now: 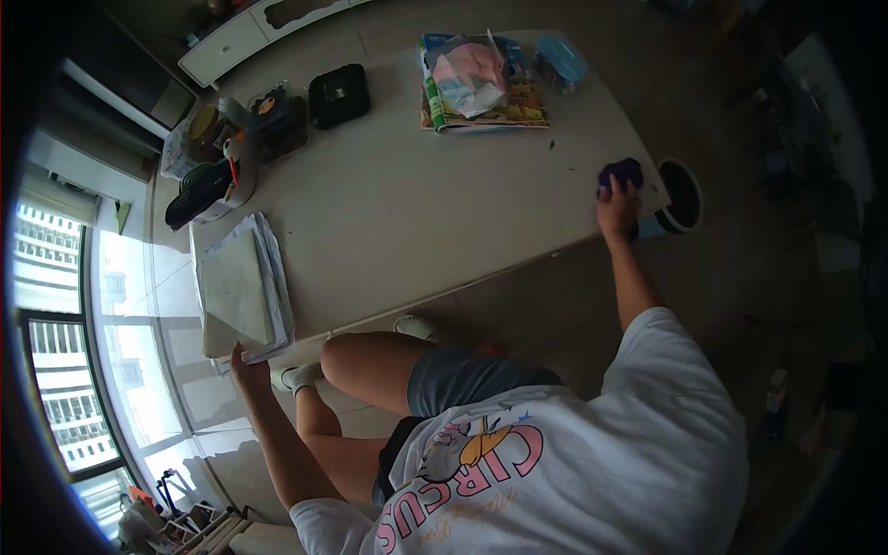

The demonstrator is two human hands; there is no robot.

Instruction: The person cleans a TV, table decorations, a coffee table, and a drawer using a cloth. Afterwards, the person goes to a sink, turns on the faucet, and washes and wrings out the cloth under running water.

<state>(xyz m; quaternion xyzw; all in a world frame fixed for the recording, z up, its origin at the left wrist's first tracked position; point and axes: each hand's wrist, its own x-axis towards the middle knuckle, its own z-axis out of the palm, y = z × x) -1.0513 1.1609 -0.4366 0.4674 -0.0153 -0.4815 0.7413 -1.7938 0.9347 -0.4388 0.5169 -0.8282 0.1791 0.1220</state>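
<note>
My right hand (618,211) is at the right end of the pale table (416,213), closed over a bunched dark purple cloth (622,170) that rests on the tabletop. Over at the left, my left hand (248,366) grips the near edge of a stack of papers (242,294) topped by a pale folder. Its thumb lies on top and the other fingers are mostly hidden. Small dark bits (552,144) lie on the table not far from the cloth.
Magazines (499,116) with a plastic-wrapped pink item on top lie at the far side, beside a blue packet (560,63). A black case (339,95), clear boxes (277,116) and a dark pouch (202,192) stand at the left. A bin (683,196) is below the right corner.
</note>
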